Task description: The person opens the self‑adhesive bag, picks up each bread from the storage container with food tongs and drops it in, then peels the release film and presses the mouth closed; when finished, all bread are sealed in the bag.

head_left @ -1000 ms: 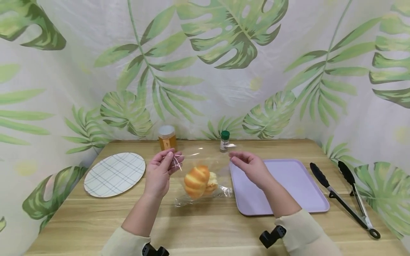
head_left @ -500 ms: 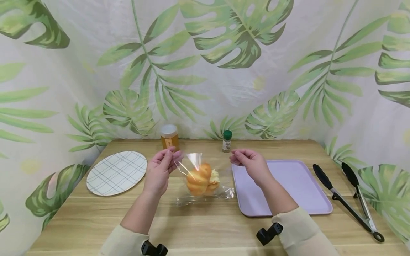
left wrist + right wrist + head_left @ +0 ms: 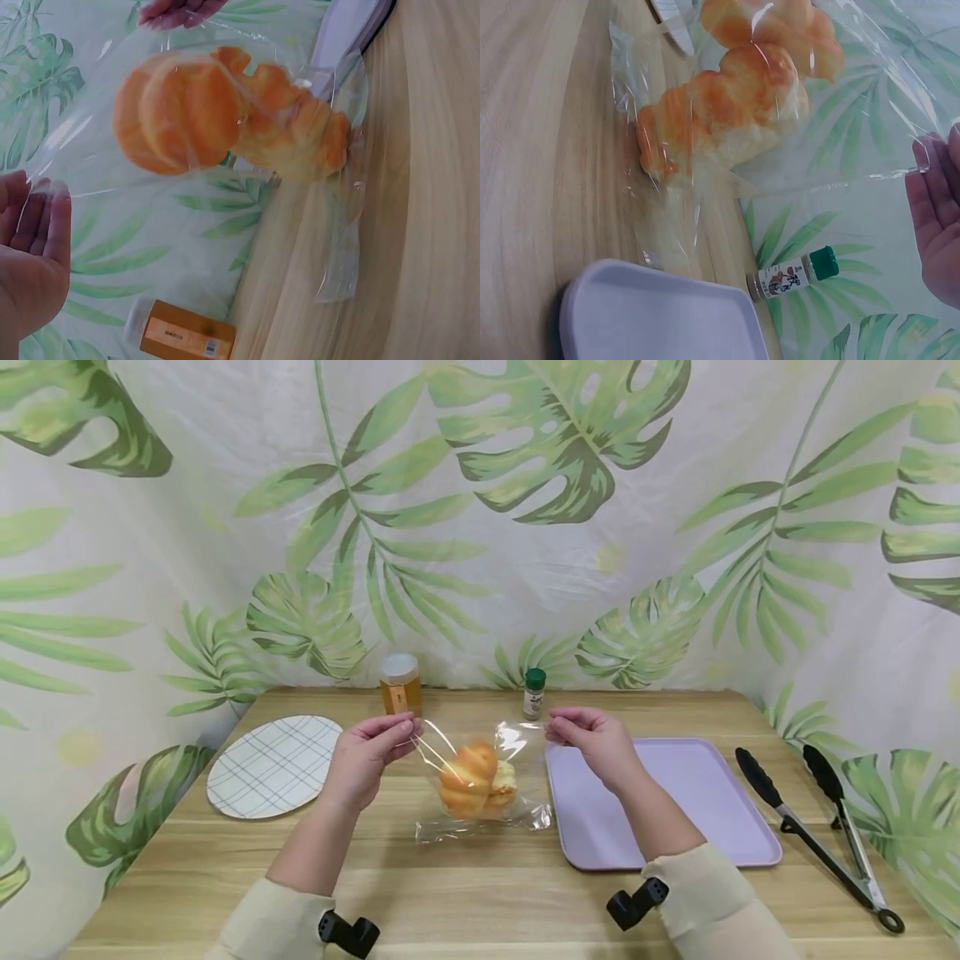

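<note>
A clear plastic bag (image 3: 517, 739) hangs between both hands over the middle of the table, with two pieces of bread inside. One is a round golden bread roll (image 3: 467, 781); beside it is a longer, paler bread (image 3: 720, 120). My left hand (image 3: 369, 758) pinches the bag's upper left corner between thumb and fingers. At the upper right corner my right hand (image 3: 596, 745) pinches the film the same way. The left wrist view shows the bread rolls (image 3: 187, 112) through the stretched film. The bag's lower edge (image 3: 480, 828) hangs down in front.
Behind the hands stand an amber jar (image 3: 401, 685) with a pale lid and a green-capped spice bottle (image 3: 533, 693). A checked plate (image 3: 273, 768) lies left; a lilac tray (image 3: 705, 802) and black-tipped tongs (image 3: 810, 852) lie right, on the wooden table (image 3: 465, 893).
The left hand has turned, its wrist shifting slightly left. The bag's top has drawn taut between the hands. The bread stays inside, and the camera view has shifted a little.
</note>
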A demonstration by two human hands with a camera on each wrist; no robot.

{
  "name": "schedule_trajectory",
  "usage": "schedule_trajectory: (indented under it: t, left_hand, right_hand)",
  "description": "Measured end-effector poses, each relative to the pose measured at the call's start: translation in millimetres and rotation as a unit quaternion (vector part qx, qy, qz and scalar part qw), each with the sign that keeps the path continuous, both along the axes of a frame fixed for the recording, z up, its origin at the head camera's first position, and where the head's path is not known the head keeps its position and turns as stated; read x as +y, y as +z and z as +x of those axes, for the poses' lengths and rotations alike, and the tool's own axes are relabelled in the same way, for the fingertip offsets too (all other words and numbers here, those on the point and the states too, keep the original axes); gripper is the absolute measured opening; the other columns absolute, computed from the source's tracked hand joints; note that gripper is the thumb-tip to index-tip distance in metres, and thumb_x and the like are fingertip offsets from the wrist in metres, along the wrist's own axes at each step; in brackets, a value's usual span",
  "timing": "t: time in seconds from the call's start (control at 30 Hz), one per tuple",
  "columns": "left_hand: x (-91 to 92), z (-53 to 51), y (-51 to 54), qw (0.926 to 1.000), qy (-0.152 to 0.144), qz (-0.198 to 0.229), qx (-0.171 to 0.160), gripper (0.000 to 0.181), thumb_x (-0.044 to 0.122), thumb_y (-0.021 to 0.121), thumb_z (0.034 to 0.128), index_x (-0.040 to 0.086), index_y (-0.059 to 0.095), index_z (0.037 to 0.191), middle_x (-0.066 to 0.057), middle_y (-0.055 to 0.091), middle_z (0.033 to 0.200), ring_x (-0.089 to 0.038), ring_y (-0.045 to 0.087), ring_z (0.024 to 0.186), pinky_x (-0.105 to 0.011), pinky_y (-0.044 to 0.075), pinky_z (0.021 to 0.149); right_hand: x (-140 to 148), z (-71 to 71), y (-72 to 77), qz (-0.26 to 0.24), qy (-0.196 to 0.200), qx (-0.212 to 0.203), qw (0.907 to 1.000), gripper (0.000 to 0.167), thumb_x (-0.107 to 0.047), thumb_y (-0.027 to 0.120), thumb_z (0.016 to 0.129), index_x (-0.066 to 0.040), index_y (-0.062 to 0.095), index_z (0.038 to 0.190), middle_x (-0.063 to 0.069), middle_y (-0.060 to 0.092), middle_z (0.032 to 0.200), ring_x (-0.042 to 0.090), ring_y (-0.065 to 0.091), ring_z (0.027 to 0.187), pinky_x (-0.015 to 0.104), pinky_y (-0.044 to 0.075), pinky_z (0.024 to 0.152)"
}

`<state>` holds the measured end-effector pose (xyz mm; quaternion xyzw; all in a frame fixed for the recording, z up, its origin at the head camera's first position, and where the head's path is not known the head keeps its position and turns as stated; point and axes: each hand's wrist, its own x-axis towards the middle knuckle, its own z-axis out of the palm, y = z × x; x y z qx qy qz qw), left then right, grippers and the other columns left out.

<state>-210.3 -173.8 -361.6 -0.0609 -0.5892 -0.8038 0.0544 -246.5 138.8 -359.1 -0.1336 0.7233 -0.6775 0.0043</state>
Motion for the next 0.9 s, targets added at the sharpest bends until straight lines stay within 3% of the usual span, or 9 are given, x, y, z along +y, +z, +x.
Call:
schedule_trajectory:
  t: [0.2,0.43,0.67,0.9]
  left_hand:
    - [-8.0,-3.7,2.3,0.9986,-0.045,-0.026,0.013,0.034,-0.006,0.057,0.093,0.021,0.077,0.086,0.005,0.076,0.086,-0.008,0.073,0.082,-0.022,0.06,0.077]
    - [-12.2,-7.1,3.1,0.9967,-0.066,-0.041,0.021,0.035,-0.005,0.054,0.0947,0.022,0.076,0.087,0.005,0.076,0.083,-0.007,0.072,0.079,-0.022,0.06,0.075]
    - [-13.9,-10.0,2.1,0.996,-0.079,-0.033,0.025,0.038,-0.008,0.053,0.0939,0.022,0.075,0.088,0.006,0.075,0.082,-0.007,0.072,0.078,-0.022,0.06,0.073]
    - [-15.4,-11.3,3.0,0.9962,-0.064,-0.046,0.036,0.041,-0.01,0.054,0.0916,0.023,0.076,0.084,0.007,0.074,0.083,-0.004,0.071,0.078,-0.02,0.059,0.076]
  right_hand:
    - [8.5,-2.1,3.4,0.029,0.043,0.018,0.9985,0.033,-0.005,0.059,0.097,0.016,0.057,0.121,0.005,0.076,0.098,0.001,0.07,0.085,0.022,0.058,0.082]
    - [13.4,-2.9,9.0,0.064,0.056,0.025,0.9961,0.034,-0.006,0.057,0.098,0.015,0.056,0.124,0.028,0.069,0.112,-0.002,0.069,0.088,0.02,0.057,0.083]
    - [15.1,-5.1,10.7,0.056,0.058,0.025,0.9964,0.033,-0.005,0.059,0.096,0.015,0.057,0.123,0.017,0.074,0.106,0.0,0.07,0.088,0.02,0.057,0.084]
    - [20.1,-5.3,12.9,0.062,0.078,0.038,0.9943,0.031,-0.002,0.058,0.095,0.016,0.057,0.121,0.001,0.076,0.097,0.001,0.07,0.089,0.02,0.056,0.086]
